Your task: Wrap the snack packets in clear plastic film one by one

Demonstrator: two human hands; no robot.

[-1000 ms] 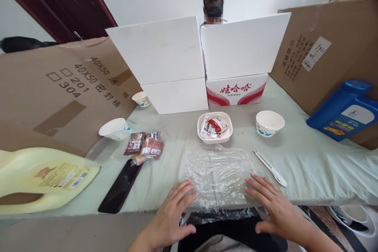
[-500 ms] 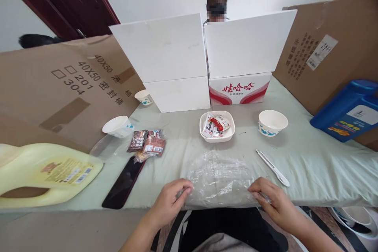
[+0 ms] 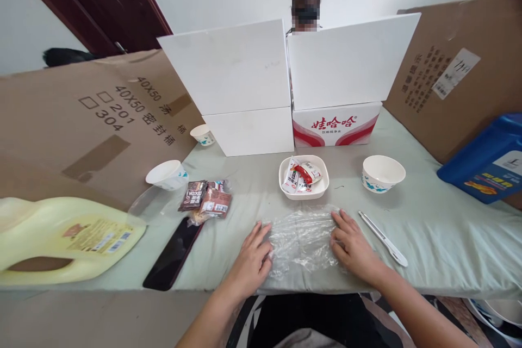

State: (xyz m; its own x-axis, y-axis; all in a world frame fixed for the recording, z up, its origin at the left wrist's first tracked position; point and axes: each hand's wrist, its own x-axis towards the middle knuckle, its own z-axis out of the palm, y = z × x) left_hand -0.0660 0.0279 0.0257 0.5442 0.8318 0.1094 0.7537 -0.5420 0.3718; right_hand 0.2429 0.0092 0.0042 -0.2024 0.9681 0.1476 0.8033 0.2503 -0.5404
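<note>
A sheet of clear plastic film (image 3: 302, 242) lies folded on the pale green table cover (image 3: 440, 228) in front of me. My left hand (image 3: 252, 261) rests flat on its left edge, fingers stretched out. My right hand (image 3: 354, 247) presses flat on its right edge, fingers spread. Just behind the film stands a white dish (image 3: 304, 178) with snack sachets in it.
A white pen-like tool (image 3: 383, 237) lies right of my right hand. A black phone (image 3: 173, 253) and brown snack packets (image 3: 206, 200) lie to the left. Paper bowls (image 3: 382, 173), a yellow jug (image 3: 61, 239), a blue jug (image 3: 485, 160), cardboard and white boxes (image 3: 244, 87) ring the table. A person sits behind the boxes.
The film hung over the table's front edge a second ago. My hands pinched its near edge, brought it forward over itself, and now lie flat on the smaller, folded sheet.
</note>
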